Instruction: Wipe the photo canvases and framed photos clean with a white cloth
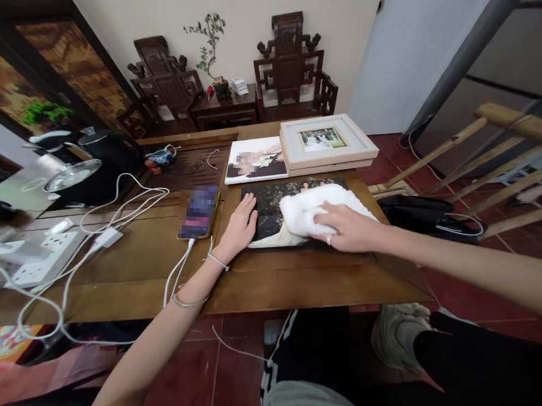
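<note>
Evidently, the fingers of the right hand are curled and clamped on a bunched white cloth, pressing it down, perhaps wadded thick so that it covers more of the surface in one go. Directly beneath those fingers lies a dark photo panel, flat on the wooden table. The left hand lies flat over the panel's left edge, its fingers close together and the thumb a little apart, gripping nothing; it seems placed there as a brace, to stop the panel sliding under the cloth.

Just left of the left fingers is a phone, its white cable plugged in, presumably charging. Beyond the fingertips of both hands sit a pale-edged picture and, farther right, a white frame stacked on another layer, likely set there to leave room for the panel. Well left of the left hand, a power strip lies among tangled cords.
</note>
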`<state>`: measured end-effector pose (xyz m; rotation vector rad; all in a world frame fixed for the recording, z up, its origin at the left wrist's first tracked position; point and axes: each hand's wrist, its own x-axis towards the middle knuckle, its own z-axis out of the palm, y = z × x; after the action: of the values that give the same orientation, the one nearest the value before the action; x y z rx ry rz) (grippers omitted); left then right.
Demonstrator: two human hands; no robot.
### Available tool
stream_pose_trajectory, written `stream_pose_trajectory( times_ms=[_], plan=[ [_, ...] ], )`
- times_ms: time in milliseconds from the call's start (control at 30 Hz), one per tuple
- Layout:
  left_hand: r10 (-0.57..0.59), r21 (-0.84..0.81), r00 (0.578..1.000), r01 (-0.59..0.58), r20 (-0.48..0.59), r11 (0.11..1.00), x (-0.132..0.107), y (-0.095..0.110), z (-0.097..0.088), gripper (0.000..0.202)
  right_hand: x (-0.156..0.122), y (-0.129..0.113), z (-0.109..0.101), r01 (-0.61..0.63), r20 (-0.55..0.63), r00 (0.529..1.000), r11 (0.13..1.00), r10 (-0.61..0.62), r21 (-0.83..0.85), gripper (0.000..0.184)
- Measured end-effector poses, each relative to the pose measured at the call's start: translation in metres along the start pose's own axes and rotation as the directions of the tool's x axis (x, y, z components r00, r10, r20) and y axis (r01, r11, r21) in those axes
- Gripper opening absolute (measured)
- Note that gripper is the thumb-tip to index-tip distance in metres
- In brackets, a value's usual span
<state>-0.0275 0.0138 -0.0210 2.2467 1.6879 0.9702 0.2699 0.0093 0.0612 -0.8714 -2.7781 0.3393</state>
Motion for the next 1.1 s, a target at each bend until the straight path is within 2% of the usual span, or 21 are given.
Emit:
stream_pose_trajectory(
  times_ms=[67,167,300,433,600,767,833,967,1100],
  plan=[
    [0.003,0.003,1.000,-0.003,-0.011,1.000,0.000,0.000,0.001,0.044,-0.020,-0.016,0.005,0.058,-0.001,0.998,0.997,-0.058,0.050,0.007],
    [0.010,0.003,1.000,-0.010,-0.025,1.000,-0.001,-0.001,0.002,0.045,-0.039,-0.031,0.011,0.121,-0.018,0.993,0.986,-0.120,0.114,0.013],
    [0.014,-0.009,1.000,-0.015,-0.027,1.000,-0.001,-0.002,0.002,0.047,-0.038,-0.036,0.011,0.134,-0.003,0.991,0.984,-0.135,0.113,0.018],
    [0.015,-0.009,1.000,-0.015,-0.022,1.000,-0.001,-0.002,0.002,0.048,-0.017,-0.025,0.005,0.080,0.033,0.996,0.996,-0.081,0.024,0.011],
    [0.019,-0.014,1.000,-0.019,-0.013,1.000,-0.001,-0.003,0.002,0.047,0.030,0.010,-0.002,0.030,0.032,0.999,0.998,-0.028,-0.051,0.006],
    [0.013,-0.001,1.000,-0.013,-0.005,1.000,0.000,-0.002,0.001,0.046,0.077,0.043,-0.013,0.009,0.010,1.000,1.000,-0.009,-0.011,0.024],
    [0.010,0.006,1.000,-0.010,0.005,1.000,0.000,-0.001,0.001,0.046,0.090,0.050,-0.016,-0.028,0.012,1.000,1.000,0.028,0.000,0.025],
    [0.013,-0.003,1.000,-0.013,0.006,1.000,0.000,-0.001,0.001,0.046,0.101,0.052,-0.016,-0.066,-0.008,0.998,0.997,0.066,0.027,0.021],
    [0.015,-0.004,1.000,-0.015,-0.010,1.000,0.000,-0.002,0.002,0.046,0.089,0.037,-0.009,-0.042,-0.036,0.998,0.999,0.042,0.002,0.025]
  ],
)
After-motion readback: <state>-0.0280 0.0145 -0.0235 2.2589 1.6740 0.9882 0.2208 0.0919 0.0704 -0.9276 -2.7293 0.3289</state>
